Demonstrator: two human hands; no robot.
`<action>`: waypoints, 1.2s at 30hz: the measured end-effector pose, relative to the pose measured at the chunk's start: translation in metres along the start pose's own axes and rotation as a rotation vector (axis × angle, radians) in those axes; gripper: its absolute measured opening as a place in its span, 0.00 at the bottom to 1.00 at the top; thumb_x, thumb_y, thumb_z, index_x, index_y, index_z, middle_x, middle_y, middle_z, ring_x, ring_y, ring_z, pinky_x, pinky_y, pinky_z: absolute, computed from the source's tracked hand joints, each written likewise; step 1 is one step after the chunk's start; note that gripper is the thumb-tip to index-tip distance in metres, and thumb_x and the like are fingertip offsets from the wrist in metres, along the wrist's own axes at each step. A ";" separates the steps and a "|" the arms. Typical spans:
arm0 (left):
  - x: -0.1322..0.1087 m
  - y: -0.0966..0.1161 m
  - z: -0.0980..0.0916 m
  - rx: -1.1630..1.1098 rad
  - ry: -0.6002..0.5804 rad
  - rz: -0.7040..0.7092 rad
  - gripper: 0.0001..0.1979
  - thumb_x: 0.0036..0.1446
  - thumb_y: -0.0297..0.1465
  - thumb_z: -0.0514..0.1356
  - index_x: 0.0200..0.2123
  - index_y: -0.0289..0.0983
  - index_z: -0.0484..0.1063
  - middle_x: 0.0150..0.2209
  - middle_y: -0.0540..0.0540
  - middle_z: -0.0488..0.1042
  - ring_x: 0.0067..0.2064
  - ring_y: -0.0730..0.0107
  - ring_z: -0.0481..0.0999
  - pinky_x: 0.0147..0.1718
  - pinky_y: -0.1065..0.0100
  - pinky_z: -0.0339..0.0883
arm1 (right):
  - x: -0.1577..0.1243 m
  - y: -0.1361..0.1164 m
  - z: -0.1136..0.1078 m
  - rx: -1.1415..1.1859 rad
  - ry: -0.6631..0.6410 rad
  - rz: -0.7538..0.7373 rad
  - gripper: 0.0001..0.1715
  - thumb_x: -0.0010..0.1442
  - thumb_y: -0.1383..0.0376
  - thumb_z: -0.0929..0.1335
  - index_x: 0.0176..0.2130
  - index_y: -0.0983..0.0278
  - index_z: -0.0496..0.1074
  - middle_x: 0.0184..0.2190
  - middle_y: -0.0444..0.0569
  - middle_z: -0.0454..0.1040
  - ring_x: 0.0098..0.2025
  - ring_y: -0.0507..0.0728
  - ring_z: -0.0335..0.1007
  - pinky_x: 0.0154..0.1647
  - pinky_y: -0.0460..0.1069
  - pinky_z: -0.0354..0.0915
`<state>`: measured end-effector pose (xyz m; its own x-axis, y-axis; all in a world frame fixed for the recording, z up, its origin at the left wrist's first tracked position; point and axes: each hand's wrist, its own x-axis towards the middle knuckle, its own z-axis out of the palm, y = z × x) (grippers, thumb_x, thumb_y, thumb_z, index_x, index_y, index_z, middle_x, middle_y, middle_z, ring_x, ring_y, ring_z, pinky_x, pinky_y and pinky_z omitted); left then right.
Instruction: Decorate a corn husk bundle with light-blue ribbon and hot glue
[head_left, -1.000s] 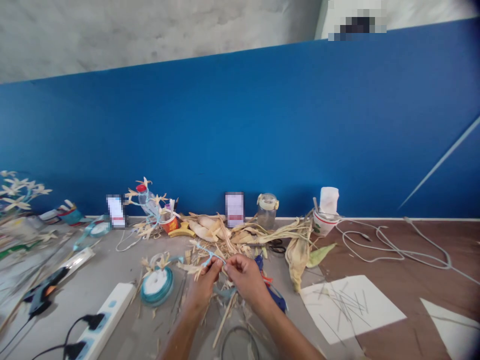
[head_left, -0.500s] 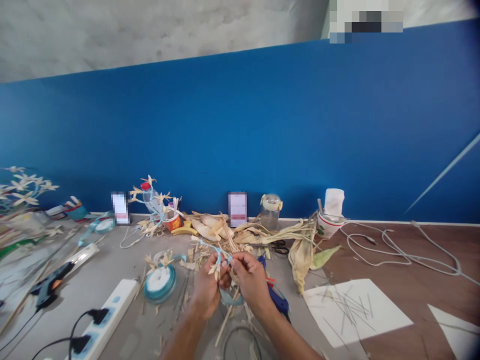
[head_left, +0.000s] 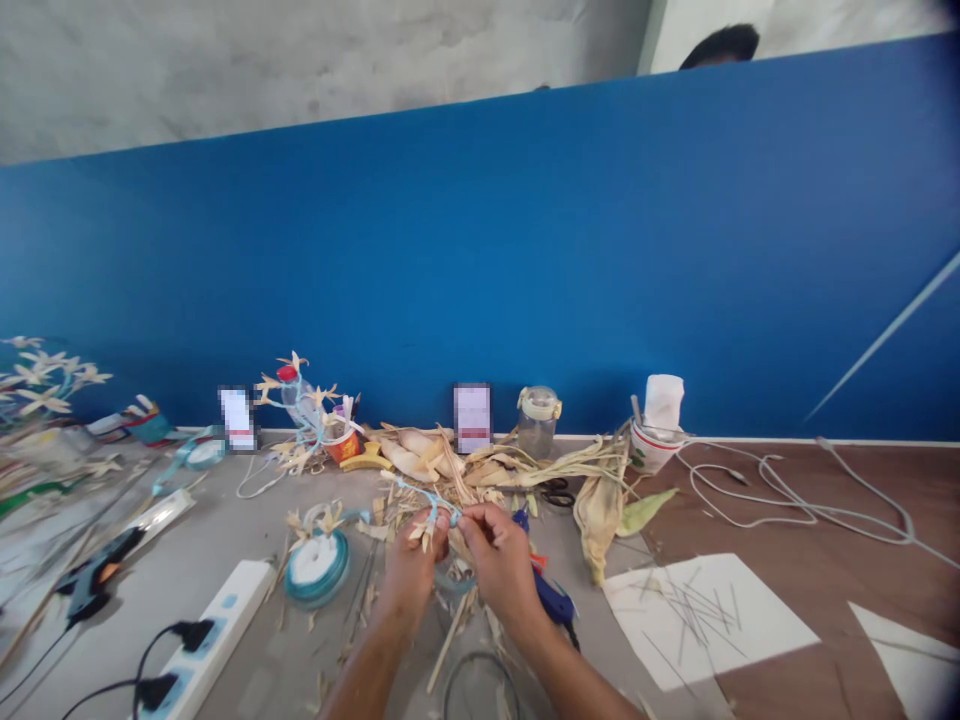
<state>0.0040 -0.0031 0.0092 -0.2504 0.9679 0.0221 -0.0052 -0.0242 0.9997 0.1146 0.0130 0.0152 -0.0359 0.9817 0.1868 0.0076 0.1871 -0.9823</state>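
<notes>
My left hand (head_left: 415, 570) is closed on a branch wrapped in light-blue ribbon, with a pale corn-husk flower (head_left: 425, 530) hanging at the fingers. Fingertips of my right hand (head_left: 495, 555) pinch the same blue-wrapped stem (head_left: 454, 516) just beside the left ones. Part of the branch points up and left past the hands. Below them droops a loop of blue ribbon (head_left: 456, 578). A spool of teal ribbon (head_left: 318, 568) lies left of my left hand, with husk flowers behind it. By my right wrist is a blue glue gun (head_left: 553, 600), partly hidden by the arm.
Dried corn husks (head_left: 420, 455) are heaped at the back near black scissors (head_left: 559, 492) and a lidded jar (head_left: 538, 425). Front left are a white power strip (head_left: 217, 625) and a black glue gun (head_left: 101, 580). Thin wires lie on white paper (head_left: 652, 640). Behind stands a blue partition (head_left: 480, 250).
Both hands stay together on the blue-wrapped stem, with only slight finger movement. The ribbon loop below them sits a little higher. The whole view has shifted slightly.
</notes>
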 end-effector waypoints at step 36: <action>-0.002 0.009 0.006 -0.427 0.061 -0.228 0.10 0.37 0.31 0.68 0.21 0.33 0.70 0.18 0.54 0.66 0.20 0.80 0.60 0.20 0.75 0.51 | -0.004 0.002 0.005 -0.083 -0.025 -0.077 0.10 0.53 0.65 0.64 0.24 0.64 0.71 0.20 0.45 0.70 0.24 0.53 0.64 0.25 0.45 0.58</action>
<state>0.0106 -0.0036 0.0179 -0.2533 0.9443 -0.2099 -0.4604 0.0732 0.8847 0.1097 0.0091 0.0121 -0.0642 0.9635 0.2599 0.0865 0.2649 -0.9604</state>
